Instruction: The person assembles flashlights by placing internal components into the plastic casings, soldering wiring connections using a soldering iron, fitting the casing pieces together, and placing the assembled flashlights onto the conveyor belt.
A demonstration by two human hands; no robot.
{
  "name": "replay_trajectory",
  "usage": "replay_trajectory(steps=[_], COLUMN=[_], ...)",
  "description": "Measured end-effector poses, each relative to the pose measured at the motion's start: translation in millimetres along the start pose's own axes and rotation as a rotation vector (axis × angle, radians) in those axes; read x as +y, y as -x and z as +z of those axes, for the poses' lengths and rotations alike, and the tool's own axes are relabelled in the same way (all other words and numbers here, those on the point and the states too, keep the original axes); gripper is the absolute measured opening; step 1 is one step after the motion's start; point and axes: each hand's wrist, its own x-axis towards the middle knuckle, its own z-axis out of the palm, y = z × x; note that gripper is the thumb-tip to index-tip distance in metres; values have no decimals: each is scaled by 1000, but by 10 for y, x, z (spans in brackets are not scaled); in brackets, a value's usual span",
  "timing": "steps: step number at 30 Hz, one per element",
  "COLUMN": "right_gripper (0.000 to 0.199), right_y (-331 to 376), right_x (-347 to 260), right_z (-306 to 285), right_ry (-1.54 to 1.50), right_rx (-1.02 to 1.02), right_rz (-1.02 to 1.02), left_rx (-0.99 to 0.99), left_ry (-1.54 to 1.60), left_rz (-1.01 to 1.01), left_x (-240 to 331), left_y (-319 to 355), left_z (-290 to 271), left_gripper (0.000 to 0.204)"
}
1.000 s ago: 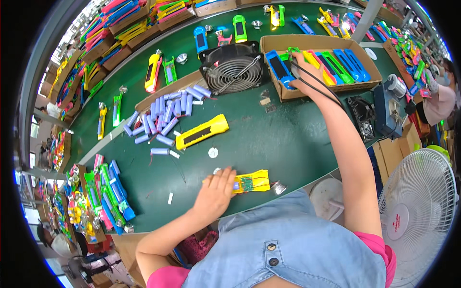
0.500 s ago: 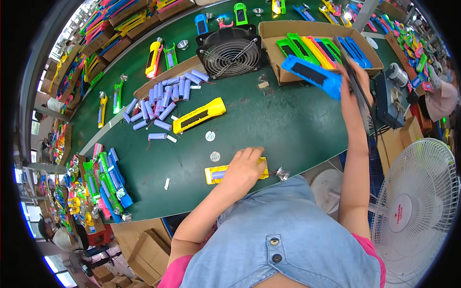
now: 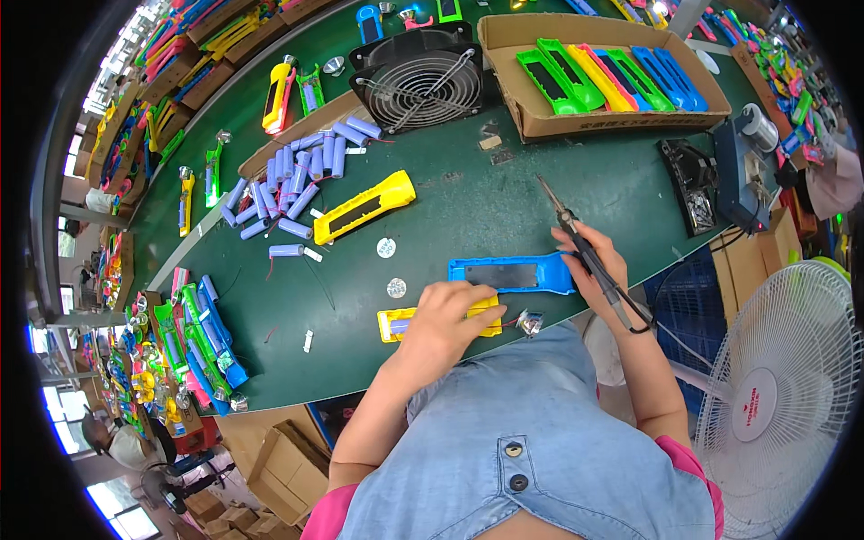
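Note:
My right hand (image 3: pixel 601 270) holds a soldering iron (image 3: pixel 589 256) whose tip points up and away to the left. Its fingers are also at the right end of a blue flashlight shell (image 3: pixel 551 272), which lies flat with a dark panel in its middle. My left hand (image 3: pixel 439 326) is closed over a yellow flashlight shell (image 3: pixel 385 328) near the table's front edge, its fingertips close to the blue shell. A lilac battery cell (image 3: pixel 400 326) shows inside the yellow shell, partly hidden by the hand. A shiny reflector cup (image 3: pixel 529 322) sits at its right end on thin wires.
Another yellow shell (image 3: pixel 364 209) lies beyond, beside a pile of lilac cells (image 3: pixel 292 180). A black fan (image 3: pixel 423 85) and a cardboard box (image 3: pixel 612 126) of coloured shells stand at the back. Solder wire spool (image 3: pixel 759 128) and black stand (image 3: pixel 688 184) are right; filled shells (image 3: pixel 193 337) left.
My right hand has come down and left from the box with the blue shell and soldering iron, and the shell now lies beyond the yellow one. My left hand stays on the yellow shell.

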Motion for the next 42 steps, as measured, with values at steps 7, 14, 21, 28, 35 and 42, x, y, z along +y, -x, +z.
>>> replay_trajectory(steps=[7,14,21,28,35,42], right_gripper=[41,31,27,13,11,12], right_y=[30,183,157,42,-7,-18], right_x=[-155,-277,-336,-317,-319,-329], right_z=[-38,-12,109,208,243,261], right_ry=[230,192,-298,-687,-644,-652], right_rx=[25,12,-4,90,41,33], right_rz=[-247,-345,270,567,613,627], left_rx=[-187,472,149,-242,-316,-321], left_ry=[-202,801,-307,-438,-428,-456], left_rz=[131,-414,-132,-142,-162,-152], left_x=[-70,-26,-241,-388,-389,-374], left_y=[-67,93,-150,-307,-386,-391], left_z=[110,105,-181,-189,-197,-176], left_gripper=[16,10,7,4,6,9])
